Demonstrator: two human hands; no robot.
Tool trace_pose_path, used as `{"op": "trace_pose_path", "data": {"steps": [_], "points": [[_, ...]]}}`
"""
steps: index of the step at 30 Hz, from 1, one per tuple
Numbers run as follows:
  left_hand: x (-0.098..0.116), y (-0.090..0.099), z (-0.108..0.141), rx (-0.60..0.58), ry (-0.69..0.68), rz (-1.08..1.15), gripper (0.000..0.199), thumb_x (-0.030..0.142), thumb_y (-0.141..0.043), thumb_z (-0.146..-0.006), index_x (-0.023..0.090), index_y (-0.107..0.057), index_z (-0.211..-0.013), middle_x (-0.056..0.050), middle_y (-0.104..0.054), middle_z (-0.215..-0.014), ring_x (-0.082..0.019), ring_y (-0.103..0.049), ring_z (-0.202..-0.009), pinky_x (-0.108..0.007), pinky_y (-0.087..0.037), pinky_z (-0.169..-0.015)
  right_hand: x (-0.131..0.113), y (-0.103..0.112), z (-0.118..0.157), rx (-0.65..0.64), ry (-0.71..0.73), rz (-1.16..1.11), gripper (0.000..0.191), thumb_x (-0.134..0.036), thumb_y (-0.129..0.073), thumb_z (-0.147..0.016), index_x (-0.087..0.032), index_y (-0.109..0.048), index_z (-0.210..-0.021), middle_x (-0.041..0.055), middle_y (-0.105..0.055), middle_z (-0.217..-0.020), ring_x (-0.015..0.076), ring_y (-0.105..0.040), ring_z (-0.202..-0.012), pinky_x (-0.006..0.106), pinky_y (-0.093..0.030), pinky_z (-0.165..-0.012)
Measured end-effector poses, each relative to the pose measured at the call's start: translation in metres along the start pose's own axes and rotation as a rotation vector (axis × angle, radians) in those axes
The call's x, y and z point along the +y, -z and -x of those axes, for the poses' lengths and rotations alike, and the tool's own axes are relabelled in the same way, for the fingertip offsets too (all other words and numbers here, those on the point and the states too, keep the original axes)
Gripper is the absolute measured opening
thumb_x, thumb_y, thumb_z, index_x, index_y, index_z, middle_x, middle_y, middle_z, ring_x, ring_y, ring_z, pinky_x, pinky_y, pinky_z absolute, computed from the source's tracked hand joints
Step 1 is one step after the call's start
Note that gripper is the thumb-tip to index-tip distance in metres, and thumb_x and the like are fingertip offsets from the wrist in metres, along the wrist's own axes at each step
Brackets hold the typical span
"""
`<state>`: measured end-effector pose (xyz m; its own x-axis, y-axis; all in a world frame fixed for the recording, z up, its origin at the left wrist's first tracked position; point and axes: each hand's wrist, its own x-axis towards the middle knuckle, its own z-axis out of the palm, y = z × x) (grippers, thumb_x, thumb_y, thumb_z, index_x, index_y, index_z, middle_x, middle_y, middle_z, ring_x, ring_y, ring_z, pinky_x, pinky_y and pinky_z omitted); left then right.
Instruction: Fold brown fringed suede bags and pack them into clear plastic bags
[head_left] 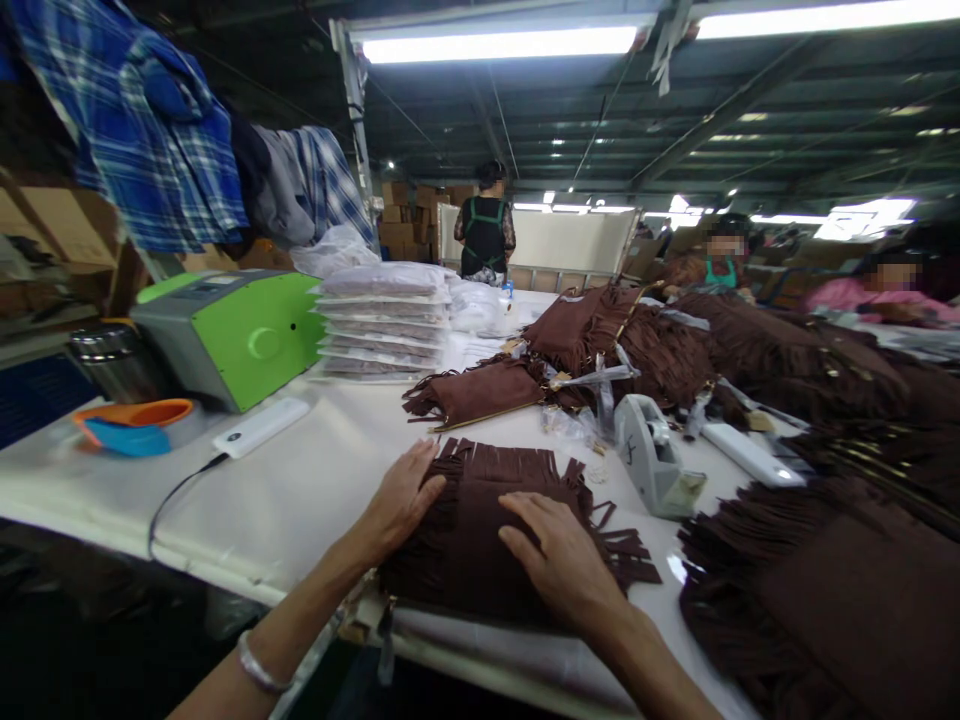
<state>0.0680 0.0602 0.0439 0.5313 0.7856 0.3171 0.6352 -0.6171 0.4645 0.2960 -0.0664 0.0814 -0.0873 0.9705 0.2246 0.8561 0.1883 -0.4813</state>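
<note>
A dark brown fringed bag [487, 530] lies flat at the table's front edge, its fringes spread at the top and sides. My left hand [405, 495] rests along the bag's left side, fingers stretched out over the fringe. On the bag's right half lies my right hand [559, 550], palm down with the fingers extended and the thumb apart. Neither hand grips anything. Just beyond is another, smaller-looking brown fringed bag [491, 390] with a gold-coloured edge.
A white tape dispenser [652, 460] stands right of the bag. Piles of brown fringed bags [847, 590] cover the right side. At left are a green-grey machine [247, 330], a white power bank [261, 428], an orange tape roll [142, 415] and stacked packed bags [382, 325]. Several people work beyond.
</note>
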Motion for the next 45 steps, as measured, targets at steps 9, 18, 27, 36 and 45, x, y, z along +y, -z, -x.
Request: {"op": "trace_pose_path", "data": {"steps": [9,18,27,36,45], "points": [[0.007,0.021,0.013,-0.017,0.088,0.407,0.059,0.046,-0.007,-0.101,0.02,-0.023,-0.151,-0.007,-0.031,-0.155,-0.019,-0.032,-0.141,-0.04,-0.03,-0.115,0.013,-0.06,0.022,-0.016,0.16,0.228,0.061,-0.042,-0.051,-0.092,-0.023,-0.033,-0.148,0.0042,-0.031,-0.154,0.0258,-0.022,-0.144,0.049,-0.019,-0.119],[0.025,0.029,0.086,-0.016,0.124,-0.182,0.021,0.025,-0.055,-0.086,0.022,-0.062,-0.106,-0.008,-0.063,-0.115,-0.027,-0.056,-0.11,-0.045,-0.043,-0.095,0.015,-0.061,0.022,-0.018,0.174,0.263,0.062,-0.046,-0.046,-0.094,-0.019,-0.032,-0.148,0.0046,-0.028,-0.155,0.0264,-0.02,-0.145,0.05,-0.019,-0.118],[0.045,0.018,0.055,-0.068,0.22,-0.095,0.007,0.019,-0.059,-0.08,0.022,-0.066,-0.08,-0.002,-0.065,-0.093,-0.022,-0.057,-0.094,-0.035,-0.04,-0.083,0.013,-0.061,0.022,0.004,0.174,0.285,0.061,-0.045,-0.047,-0.093,-0.018,-0.035,-0.147,0.0034,-0.03,-0.155,0.0253,-0.021,-0.145,0.048,-0.02,-0.118],[0.047,0.026,0.045,0.074,0.06,0.247,0.024,0.031,-0.048,-0.091,0.021,-0.068,-0.1,-0.005,-0.066,-0.104,-0.019,-0.06,-0.101,-0.033,-0.046,-0.092,0.014,-0.062,0.022,0.021,0.172,0.248,0.059,-0.046,-0.044,-0.095,-0.02,-0.035,-0.147,0.0019,-0.031,-0.155,0.0253,-0.022,-0.144,0.047,-0.019,-0.118],[0.006,0.02,0.099,0.061,-0.12,-0.192,0.04,0.025,-0.056,-0.087,0.023,-0.053,-0.128,-0.008,-0.052,-0.139,-0.027,-0.043,-0.132,-0.048,-0.036,-0.109,0.007,-0.055,0.023,0.062,0.178,0.175,0.057,-0.041,-0.052,-0.092,-0.018,-0.042,-0.143,0.0059,-0.039,-0.151,0.0261,-0.028,-0.142,0.049,-0.022,-0.117]]}}
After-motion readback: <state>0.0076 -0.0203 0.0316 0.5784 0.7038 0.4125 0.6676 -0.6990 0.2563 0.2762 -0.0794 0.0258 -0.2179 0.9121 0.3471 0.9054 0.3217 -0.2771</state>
